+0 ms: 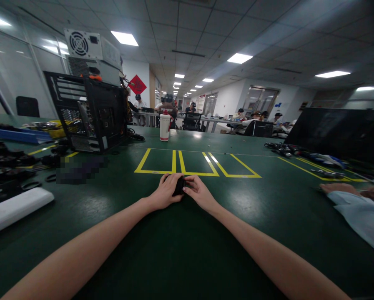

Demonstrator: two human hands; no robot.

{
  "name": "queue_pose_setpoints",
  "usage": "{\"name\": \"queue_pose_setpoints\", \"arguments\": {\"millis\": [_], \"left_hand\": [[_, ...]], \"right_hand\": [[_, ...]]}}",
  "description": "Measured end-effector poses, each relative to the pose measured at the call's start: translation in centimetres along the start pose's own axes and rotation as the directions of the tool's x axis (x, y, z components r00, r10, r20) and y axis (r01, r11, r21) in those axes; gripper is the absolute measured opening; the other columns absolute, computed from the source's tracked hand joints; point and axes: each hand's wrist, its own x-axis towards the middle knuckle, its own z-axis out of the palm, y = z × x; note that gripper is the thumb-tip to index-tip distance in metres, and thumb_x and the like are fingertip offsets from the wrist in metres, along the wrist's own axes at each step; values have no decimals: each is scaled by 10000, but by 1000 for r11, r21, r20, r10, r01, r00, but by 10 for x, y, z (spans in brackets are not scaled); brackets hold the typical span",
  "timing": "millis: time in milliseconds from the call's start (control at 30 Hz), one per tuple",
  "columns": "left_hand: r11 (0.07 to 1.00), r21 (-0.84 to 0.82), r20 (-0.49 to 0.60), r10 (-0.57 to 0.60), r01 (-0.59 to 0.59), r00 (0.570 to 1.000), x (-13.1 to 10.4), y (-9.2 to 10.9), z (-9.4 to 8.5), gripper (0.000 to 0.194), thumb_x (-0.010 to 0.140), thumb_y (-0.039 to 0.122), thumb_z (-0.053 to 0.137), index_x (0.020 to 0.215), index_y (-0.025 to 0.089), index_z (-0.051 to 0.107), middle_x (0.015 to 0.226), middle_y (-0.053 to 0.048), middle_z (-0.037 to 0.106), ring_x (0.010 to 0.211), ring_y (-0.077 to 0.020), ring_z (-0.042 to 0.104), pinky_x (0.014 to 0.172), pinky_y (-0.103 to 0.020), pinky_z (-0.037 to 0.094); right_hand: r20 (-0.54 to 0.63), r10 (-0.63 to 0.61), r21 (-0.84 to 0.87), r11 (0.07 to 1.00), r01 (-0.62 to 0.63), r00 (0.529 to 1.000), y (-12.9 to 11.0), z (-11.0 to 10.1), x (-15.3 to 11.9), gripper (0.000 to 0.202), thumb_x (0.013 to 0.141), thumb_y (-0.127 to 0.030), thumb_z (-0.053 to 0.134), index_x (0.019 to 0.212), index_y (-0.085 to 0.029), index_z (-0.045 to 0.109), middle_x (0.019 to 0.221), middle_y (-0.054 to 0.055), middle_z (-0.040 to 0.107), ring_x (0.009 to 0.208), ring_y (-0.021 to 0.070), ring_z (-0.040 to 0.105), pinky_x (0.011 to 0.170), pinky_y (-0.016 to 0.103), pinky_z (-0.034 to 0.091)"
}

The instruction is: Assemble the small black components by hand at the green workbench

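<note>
A small black object [179, 186] is between my two hands on the green tabletop, just in front of the yellow tape outlines. My left hand [166, 191] wraps over its left side, fingers curled on top and thumb along the near edge. From the right, my right hand [199, 191] grips its other end between thumb and fingertips. Much of the object is covered by my fingers, so its exact kind cannot be made out.
Yellow tape outlines [199, 174] mark the green table [187, 241]. At the left stand an open computer case [107, 114] with power supplies [89, 46] on top, and a white long part [21, 208]. A white cup [164, 127] is behind. A co-worker's sleeve [358, 214] reaches in at right.
</note>
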Motion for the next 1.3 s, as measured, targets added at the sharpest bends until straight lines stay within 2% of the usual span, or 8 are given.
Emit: {"name": "queue_pose_setpoints", "arguments": {"millis": [167,467,733,1067,1300], "left_hand": [[1000,15,-12,-8,8,1000,-1,-1,2,614,700,259,556,1217,211,229,1188,-82,403,1130,-228,355,997,-444,147],[1000,4,-4,3,-3,1000,0,-1,1,594,712,265,543,1215,221,231,1191,-75,403,1131,-221,356,996,-437,153],[1000,-7,12,-10,10,1000,-1,3,-3,589,718,253,534,1217,223,223,1190,-75,403,1136,-221,350,1000,-442,134],[1000,12,-16,-7,8,1000,1,0,2,584,703,254,546,1201,218,243,1187,-76,408,1128,-222,360,991,-428,160],[1000,8,-8,-14,15,1000,-1,3,-1,593,704,233,539,1210,214,231,1184,-77,407,1122,-216,367,1000,-431,147]], "right_hand": [[20,11,12,1000,-11,1000,1,0,1,337,714,-218,547,1039,-212,458,1079,49,485,1033,175,485,902,370,404],[1,-46,-20,999,46,999,-4,2,-3,215,702,-229,556,906,-215,486,1025,25,484,1017,169,485,870,351,422],[13,4,-8,1000,-4,1000,-7,2,-2,351,703,-212,552,1041,-217,457,1086,48,469,1048,180,468,891,364,412],[2,-46,-19,999,46,999,-5,3,-3,205,702,-209,549,895,-210,481,1018,24,483,1016,164,485,880,342,423],[-6,9,-32,999,-9,1000,-4,3,-1,366,702,-198,551,1050,-212,440,1082,49,464,1028,173,478,890,363,414]]}}
